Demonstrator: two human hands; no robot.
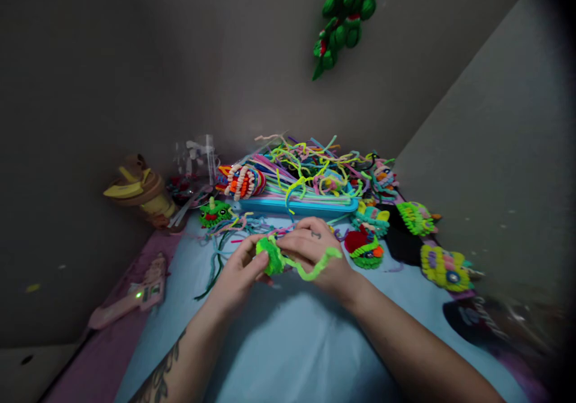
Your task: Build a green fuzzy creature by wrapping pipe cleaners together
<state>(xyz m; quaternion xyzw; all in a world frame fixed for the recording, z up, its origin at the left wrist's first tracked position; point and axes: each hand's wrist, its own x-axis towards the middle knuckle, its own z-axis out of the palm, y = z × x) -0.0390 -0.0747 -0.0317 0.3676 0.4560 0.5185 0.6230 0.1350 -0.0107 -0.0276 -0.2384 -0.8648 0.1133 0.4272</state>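
Probably light and soft, the fuzzy lime-green pipe-cleaner ball (269, 258) sits pinched between our left hand (238, 274) and right hand (315, 246); we'd grip its wound core, not the bendy tail (315, 269) at four o'clock.

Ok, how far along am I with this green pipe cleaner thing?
Done: finished pieces lie nearby, like the red and green round pipe-cleaner figure and the yellow flat pipe-cleaner figure. In hand: the left hand and right hand pinch a green fuzzy pipe-cleaner ball, its lime tail hanging loose. Left: probably that tail; a heap of loose coloured pipe cleaners sits on the turquoise tray.
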